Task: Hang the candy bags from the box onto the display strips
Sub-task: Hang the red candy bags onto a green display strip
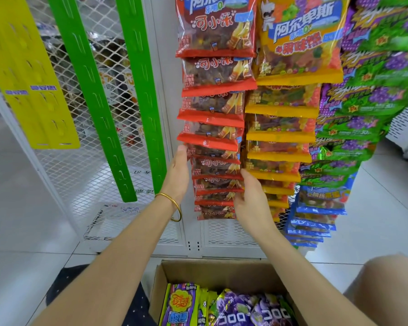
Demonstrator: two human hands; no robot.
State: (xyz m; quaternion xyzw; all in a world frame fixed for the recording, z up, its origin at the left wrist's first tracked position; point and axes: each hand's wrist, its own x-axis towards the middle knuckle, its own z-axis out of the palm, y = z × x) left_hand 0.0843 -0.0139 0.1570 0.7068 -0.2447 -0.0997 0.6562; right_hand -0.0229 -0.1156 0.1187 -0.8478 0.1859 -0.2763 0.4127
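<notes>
Your left hand (178,175) lay flat along the left edge of the column of red candy bags (216,137), fingers straight, gripping nothing; your right hand (251,196) cupped the right edge lower down, but whether it held a bag you could not tell, its fingers being hidden behind the packs. That red column looked full, so this seemed a moment of straightening, not hanging. More bags waited in the cardboard box (212,270) below your arms, purple and green ones. The two green strips (118,100) to the left hung bare; your next move likely called for lifting a bag from the box and hooking it there
</notes>
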